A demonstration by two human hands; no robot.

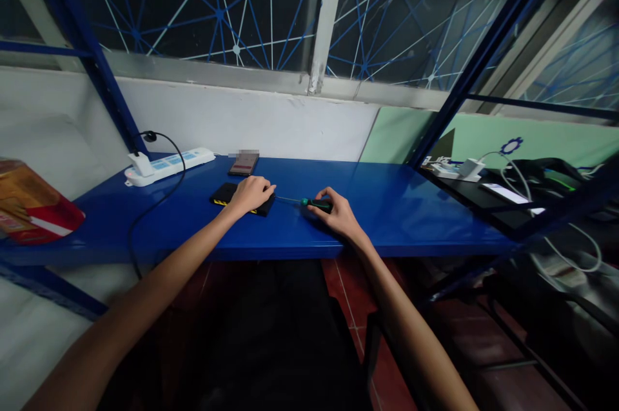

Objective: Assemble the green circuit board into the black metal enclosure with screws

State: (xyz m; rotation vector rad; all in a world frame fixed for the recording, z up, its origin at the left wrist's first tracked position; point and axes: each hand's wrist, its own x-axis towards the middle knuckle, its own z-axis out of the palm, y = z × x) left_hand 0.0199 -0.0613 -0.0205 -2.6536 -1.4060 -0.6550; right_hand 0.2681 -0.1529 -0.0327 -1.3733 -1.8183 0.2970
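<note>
On the blue tabletop, my left hand rests over a flat black case with yellow marks along its front edge. Its fingers are curled at the case's right end, with the thumb side towards the shaft of a screwdriver. My right hand is closed around the screwdriver's black and green handle. The thin shaft points left, its tip close to my left fingers and the case's right end. Whether the tip touches anything cannot be made out. My left hand hides the middle of the case.
Behind the case lies a phone. A white power strip with a plugged-in adapter stands at the back left, its black cable hanging over the front edge. A red and gold package sits far left. Blue posts flank the table.
</note>
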